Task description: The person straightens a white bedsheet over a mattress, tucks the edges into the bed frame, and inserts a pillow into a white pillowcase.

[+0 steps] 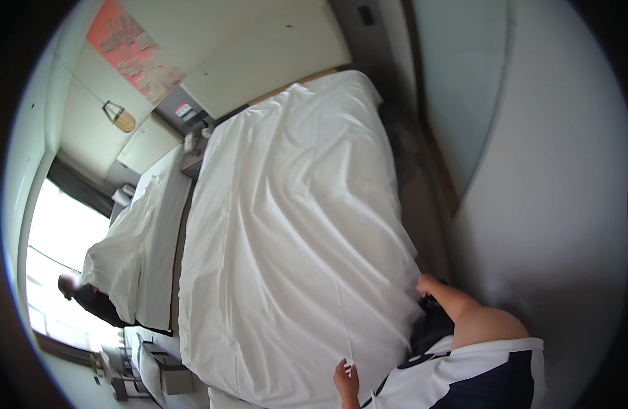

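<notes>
A wrinkled white bed sheet (pixel 293 220) covers the large bed before me, with long folds running diagonally towards its right side. My right hand (pixel 425 285) is closed at the sheet's right edge, near the foot of the bed, and the cloth there is blurred. Lower down, my left hand (pixel 346 379) hovers over or rests on the foot end; I cannot tell which. Its fingers are slightly bent and apart, with no cloth visibly gripped. A straight seam or crease in the sheet runs up from beside this hand.
Left of the bed, another person (pixel 96 301) holds a white sheet (pixel 119 250) over a second bed (pixel 163 245). A nightstand (pixel 192 166) stands between the beds. A pendant lamp (pixel 124 120) hangs at the upper left. Along the right run a dark floor strip (pixel 421 204) and a wall (pixel 554 153).
</notes>
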Motion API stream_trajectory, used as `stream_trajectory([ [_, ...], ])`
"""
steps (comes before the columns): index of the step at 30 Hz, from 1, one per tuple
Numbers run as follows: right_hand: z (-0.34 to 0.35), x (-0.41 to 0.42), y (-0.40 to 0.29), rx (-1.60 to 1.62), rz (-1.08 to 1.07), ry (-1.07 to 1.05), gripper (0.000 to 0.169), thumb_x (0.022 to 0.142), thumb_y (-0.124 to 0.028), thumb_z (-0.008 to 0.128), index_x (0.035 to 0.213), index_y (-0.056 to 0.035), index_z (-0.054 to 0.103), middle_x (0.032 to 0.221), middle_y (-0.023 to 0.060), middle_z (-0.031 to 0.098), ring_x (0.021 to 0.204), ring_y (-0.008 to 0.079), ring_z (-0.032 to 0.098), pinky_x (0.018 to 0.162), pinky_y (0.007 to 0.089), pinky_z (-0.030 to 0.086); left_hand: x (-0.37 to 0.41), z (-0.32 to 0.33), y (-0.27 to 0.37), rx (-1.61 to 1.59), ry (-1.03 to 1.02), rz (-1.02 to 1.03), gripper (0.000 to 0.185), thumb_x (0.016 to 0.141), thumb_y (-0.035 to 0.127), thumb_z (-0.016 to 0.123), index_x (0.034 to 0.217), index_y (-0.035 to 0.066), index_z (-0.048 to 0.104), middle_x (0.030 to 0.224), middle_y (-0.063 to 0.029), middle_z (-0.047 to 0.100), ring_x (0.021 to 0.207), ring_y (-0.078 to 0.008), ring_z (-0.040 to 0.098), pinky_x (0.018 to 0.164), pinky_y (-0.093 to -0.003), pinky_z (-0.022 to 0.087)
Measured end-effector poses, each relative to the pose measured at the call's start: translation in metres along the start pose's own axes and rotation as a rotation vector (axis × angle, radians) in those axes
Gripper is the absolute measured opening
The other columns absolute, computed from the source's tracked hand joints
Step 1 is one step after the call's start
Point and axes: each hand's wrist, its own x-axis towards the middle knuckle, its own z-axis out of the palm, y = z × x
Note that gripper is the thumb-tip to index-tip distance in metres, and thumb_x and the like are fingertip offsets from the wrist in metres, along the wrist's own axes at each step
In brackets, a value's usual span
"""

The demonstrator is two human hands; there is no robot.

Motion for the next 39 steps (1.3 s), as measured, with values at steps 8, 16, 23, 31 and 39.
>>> stream_trajectory([
  [8,-0.093,0.055,-0.062,0.332,0.114,0.238,0.017,0.068,-0.009,0.053,0.079,0.0018,0.06,0.066,0.0139,0.061,0.051,0.023,0.06,0.046,0.0344,0.049,0.044,0.051,0.105,0.008,0.037,-0.021,0.04,0.078,0.011,0.056,0.115,0.001,0.044,0.101,-0.0204,0.053,0.085,-0.0286,0.054,0.068,-0.0346,0.046],
  [16,-0.159,0.049,-0.118,-0.404,-0.096,-0.147,0.013,0.068,-0.01,0.054,0.07,0.0009,0.062,0.065,0.0151,0.061,0.053,0.023,0.06,0.049,0.0352,0.048,0.044,0.049,0.105,0.007,0.238,-0.28,0.032,0.075,0.009,0.06,0.105,-0.003,0.052,0.097,-0.0176,0.057,0.079,-0.0228,0.061,0.061,-0.0291,0.051],
  [23,-0.191,0.015,-0.174,-0.492,-0.182,-0.134,0.017,0.067,-0.004,0.048,0.073,0.0029,0.062,0.071,0.0181,0.062,0.059,0.0238,0.062,0.058,0.0359,0.05,0.051,0.084,0.085,-0.04,0.175,-0.273,0.031,0.073,0.013,0.061,0.101,0.002,0.055,0.094,-0.0171,0.057,0.078,-0.0269,0.06,0.064,-0.0337,0.049],
  [31,-0.283,0.102,-0.178,-0.402,-0.029,-0.167,0.015,0.069,-0.004,0.048,0.074,0.0043,0.06,0.071,0.0173,0.06,0.059,0.025,0.06,0.053,0.0372,0.048,0.139,0.101,0.096,0.037,0.221,-0.325,0.03,0.072,0.012,0.062,0.1,0.002,0.056,0.092,-0.0159,0.058,0.077,-0.0246,0.06,0.06,-0.0319,0.049],
  [39,-0.424,0.322,-0.07,-0.157,0.238,-0.221,0.016,0.07,-0.006,0.05,0.058,-0.0001,0.059,0.056,0.013,0.059,0.048,0.0187,0.058,0.043,0.0335,0.046,0.309,0.183,0.145,0.048,0.262,-0.209,0.033,0.076,0.014,0.058,0.107,0.005,0.054,0.086,-0.0174,0.06,0.07,-0.0283,0.058,0.062,-0.036,0.047],
])
